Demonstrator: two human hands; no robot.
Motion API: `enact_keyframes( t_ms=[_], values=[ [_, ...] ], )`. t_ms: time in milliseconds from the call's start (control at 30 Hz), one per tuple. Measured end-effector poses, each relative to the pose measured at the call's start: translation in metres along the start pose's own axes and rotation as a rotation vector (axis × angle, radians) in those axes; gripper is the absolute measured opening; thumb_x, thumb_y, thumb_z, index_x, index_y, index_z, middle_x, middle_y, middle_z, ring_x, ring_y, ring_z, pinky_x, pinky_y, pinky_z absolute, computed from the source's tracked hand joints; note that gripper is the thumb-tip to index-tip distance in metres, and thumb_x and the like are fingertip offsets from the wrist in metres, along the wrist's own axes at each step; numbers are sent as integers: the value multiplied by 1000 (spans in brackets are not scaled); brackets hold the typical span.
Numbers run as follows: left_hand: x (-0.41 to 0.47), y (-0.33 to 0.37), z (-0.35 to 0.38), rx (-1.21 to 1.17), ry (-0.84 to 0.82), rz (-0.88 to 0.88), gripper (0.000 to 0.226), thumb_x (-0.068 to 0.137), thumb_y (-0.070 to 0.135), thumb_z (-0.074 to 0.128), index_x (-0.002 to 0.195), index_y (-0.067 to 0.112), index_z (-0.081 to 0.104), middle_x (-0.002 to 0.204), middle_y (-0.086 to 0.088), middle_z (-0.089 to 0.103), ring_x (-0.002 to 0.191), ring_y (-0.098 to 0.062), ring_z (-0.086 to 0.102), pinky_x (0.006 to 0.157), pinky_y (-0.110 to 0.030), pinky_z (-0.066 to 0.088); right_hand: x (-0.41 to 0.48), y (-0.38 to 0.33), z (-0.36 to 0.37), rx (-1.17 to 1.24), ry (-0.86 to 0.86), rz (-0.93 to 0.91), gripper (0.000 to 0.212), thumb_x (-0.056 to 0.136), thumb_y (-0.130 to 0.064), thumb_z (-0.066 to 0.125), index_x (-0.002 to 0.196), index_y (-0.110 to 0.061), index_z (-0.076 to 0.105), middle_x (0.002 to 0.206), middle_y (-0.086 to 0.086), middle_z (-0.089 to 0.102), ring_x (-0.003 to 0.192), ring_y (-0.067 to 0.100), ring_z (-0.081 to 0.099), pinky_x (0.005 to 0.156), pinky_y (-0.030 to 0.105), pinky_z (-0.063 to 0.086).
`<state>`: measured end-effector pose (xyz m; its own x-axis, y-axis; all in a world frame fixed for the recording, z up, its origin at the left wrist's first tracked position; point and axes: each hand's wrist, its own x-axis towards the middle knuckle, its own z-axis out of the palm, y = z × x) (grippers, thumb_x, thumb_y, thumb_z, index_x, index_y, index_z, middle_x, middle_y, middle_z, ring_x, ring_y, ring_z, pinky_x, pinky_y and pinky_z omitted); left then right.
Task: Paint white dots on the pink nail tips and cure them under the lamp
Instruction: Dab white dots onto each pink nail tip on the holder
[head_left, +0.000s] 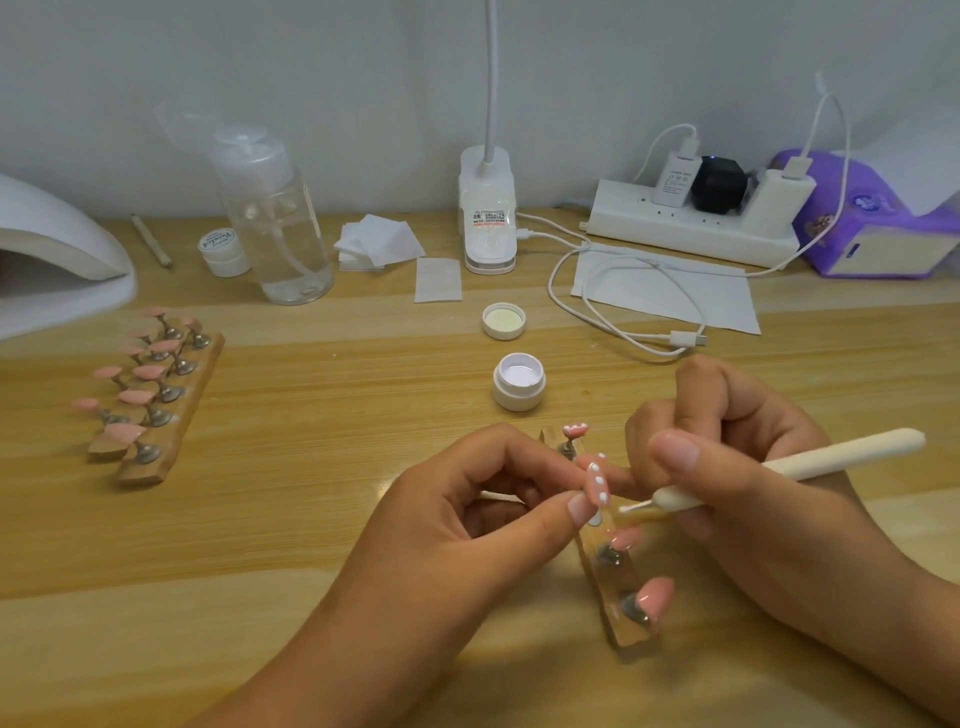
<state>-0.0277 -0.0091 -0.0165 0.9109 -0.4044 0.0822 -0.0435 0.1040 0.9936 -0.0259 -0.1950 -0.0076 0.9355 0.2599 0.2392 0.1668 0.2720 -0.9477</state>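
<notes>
L hand (467, 499) pinches pink tip (596, 480), long axis approx fore-aft; R hand (737, 467) grips pen (805, 462), nib just right of tip.

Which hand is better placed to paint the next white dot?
The right hand: it grips the dotting pen, whose point is close to the nail tip that the left hand pinches.

A light wooden table (270, 545) with streaky grain fills the lower view. At twelve o'clock a plain grey-white wall (337, 67) rises behind it, a white gooseneck desk lamp (487, 218) standing before it.
</notes>
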Motion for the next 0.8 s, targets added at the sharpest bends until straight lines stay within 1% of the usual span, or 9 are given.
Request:
enact_keyframes(
  t_ms=[67, 133, 200, 300, 367, 433, 533, 633, 800],
  values=[
    [1, 2, 1, -26, 70, 73, 11, 71, 27, 76, 80, 25, 71, 84, 9, 74, 78, -1, 65, 66, -11, 49, 5, -2, -1, 102, 73, 29, 28, 75, -18, 72, 61, -22, 48, 50, -4, 44, 48, 7, 37, 64, 23, 52],
    [2, 3, -2, -65, 220, 135, 16, 68, 20, 82, 78, 27, 71, 81, 8, 72, 78, -2, 66, 66, -11, 49, 10, -4, -4, 163, 163, 67, 26, 76, -16, 64, 60, -20, 44, 49, -4, 40, 48, 7, 37, 61, 24, 55],
    [3, 3, -7, -75, 306, 169, 16, 67, 24, 81, 78, 29, 70, 82, 6, 72, 81, -7, 69, 68, -12, 50, 14, -5, -8, 180, 252, 105, 30, 76, -18, 66, 61, -20, 40, 50, -5, 36, 49, 7, 38, 58, 22, 53],
    [2, 2, -6, -4, 259, 150, 12, 68, 35, 74, 76, 28, 69, 85, 3, 70, 78, -8, 65, 68, -14, 49, 19, -4, -13, 262, 347, 152, 29, 82, -24, 62, 59, -21, 44, 51, -6, 34, 49, 6, 38, 55, 19, 50],
    [1, 0, -2, 138, 182, 113, 13, 66, 42, 75, 72, 32, 69, 85, 8, 60, 67, -8, 52, 64, -16, 42, 22, -3, -14, 339, 391, 188, 28, 83, -23, 60, 57, -21, 48, 50, -6, 33, 47, 5, 36, 52, 18, 49],
    [1, -2, 1, 312, 122, 96, 13, 66, 45, 77, 70, 36, 70, 80, 13, 51, 59, -2, 42, 58, -10, 33, 24, -3, -16, 395, 411, 213, 27, 81, -22, 61, 56, -21, 50, 50, -6, 34, 47, 5, 35, 50, 17, 48],
    [2, 0, 2, 439, 78, 51, 13, 66, 46, 75, 72, 36, 71, 77, 15, 49, 58, 2, 42, 53, -8, 29, 25, -3, -16, 432, 407, 237, 26, 81, -22, 62, 56, -20, 53, 50, -6, 34, 47, 5, 35, 50, 16, 48],
    [6, 0, 5, 454, 82, 46, 19, 66, 54, 77, 74, 37, 72, 75, 13, 49, 61, 0, 44, 55, -11, 30, 25, -2, -16, 446, 405, 250, 23, 81, -21, 63, 59, -20, 55, 51, -6, 34, 48, 5, 34, 50, 16, 47],
    [10, -4, 7, 490, 135, 63, 9, 70, 37, 82, 73, 37, 74, 64, 11, 43, 57, -3, 42, 54, -15, 28, 26, -2, -16, 436, 399, 258, 23, 80, -21, 63, 59, -20, 54, 52, -5, 33, 49, 5, 34, 49, 16, 47]
  ],
)
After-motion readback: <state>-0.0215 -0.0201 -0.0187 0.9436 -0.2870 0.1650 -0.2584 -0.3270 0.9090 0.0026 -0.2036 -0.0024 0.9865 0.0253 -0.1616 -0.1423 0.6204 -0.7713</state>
